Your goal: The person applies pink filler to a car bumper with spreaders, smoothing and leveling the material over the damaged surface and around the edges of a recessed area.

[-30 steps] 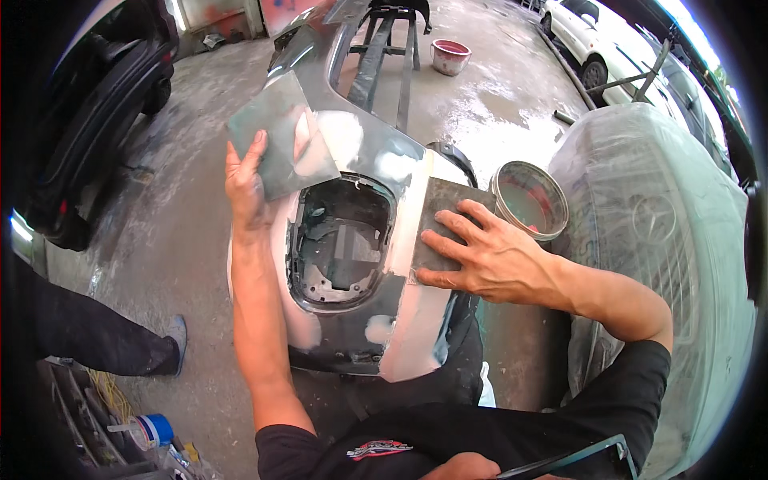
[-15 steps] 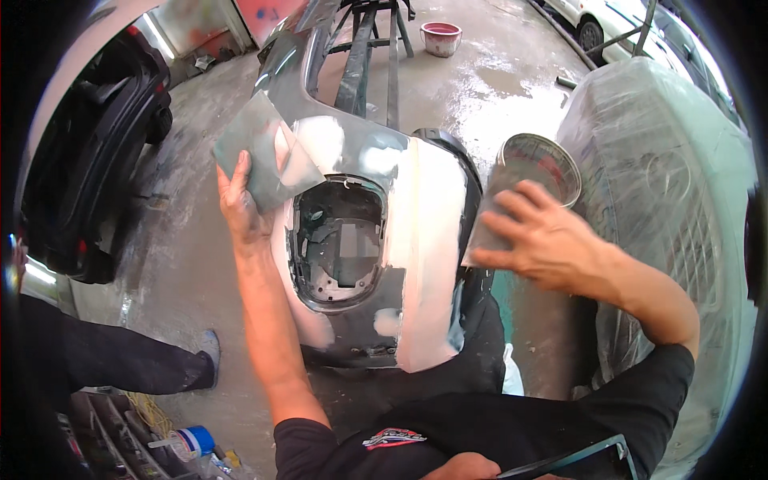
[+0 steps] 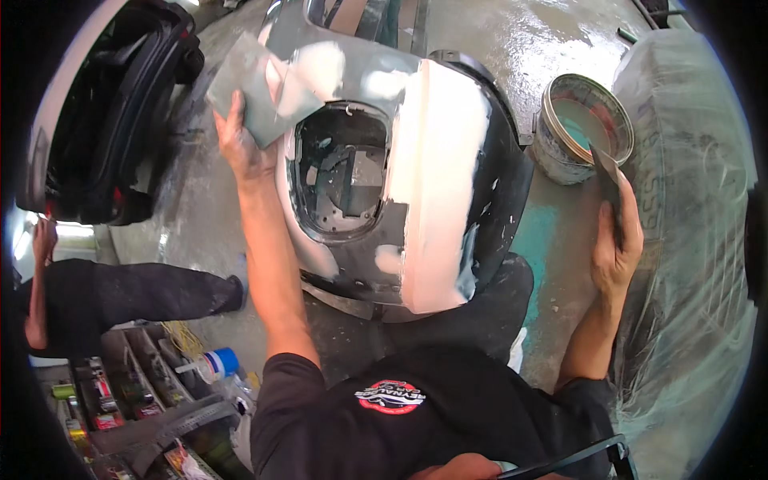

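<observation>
We are looking steeply down at close range through the left of two head-worn fisheye cameras. The wearer's black shirt (image 3: 472,408) is filling the lower edge, the left hand (image 3: 246,144) and right hand (image 3: 619,240) are flanking the central bumper (image 3: 444,168), and floor (image 3: 520,36) is stretching beyond.

Grey panel (image 3: 356,266) with pale pink patches (image 3: 444,192)

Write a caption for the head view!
Left hand holds a grey sheet by a patchy car panel; right hand, a dark sheet near a bucket.
</observation>
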`<state>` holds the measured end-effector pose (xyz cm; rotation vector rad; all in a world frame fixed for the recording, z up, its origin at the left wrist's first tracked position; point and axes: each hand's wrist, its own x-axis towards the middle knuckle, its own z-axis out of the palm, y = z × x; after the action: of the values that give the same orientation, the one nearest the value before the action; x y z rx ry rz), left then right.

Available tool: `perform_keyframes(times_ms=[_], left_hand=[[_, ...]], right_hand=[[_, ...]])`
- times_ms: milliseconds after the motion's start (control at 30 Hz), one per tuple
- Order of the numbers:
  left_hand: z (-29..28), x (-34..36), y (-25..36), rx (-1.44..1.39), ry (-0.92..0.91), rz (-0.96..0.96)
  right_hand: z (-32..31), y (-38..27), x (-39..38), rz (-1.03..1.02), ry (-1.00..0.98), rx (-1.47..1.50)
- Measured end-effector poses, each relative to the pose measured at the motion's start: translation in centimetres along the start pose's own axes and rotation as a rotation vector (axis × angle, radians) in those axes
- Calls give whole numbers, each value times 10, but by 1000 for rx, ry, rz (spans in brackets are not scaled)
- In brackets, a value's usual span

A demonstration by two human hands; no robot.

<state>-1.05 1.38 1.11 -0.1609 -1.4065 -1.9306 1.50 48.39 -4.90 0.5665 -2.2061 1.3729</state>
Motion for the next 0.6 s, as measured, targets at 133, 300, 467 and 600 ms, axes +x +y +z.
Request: perform_keyframes(times_ms=[133,300,467,600], left_hand=[[-5,0,-2,-43,16,-43],[-18,6,-17,-153,-20,-60],[-15,8,-24,-227,-22,-139],[-15,21,-45,-181,45,-10]], right_hand=[[4,8,-40,273,218,188],[40,-28,-59,281,563,368],[70,-106,-96,247,683,203],[75,-157,-155,307,757,-36]])
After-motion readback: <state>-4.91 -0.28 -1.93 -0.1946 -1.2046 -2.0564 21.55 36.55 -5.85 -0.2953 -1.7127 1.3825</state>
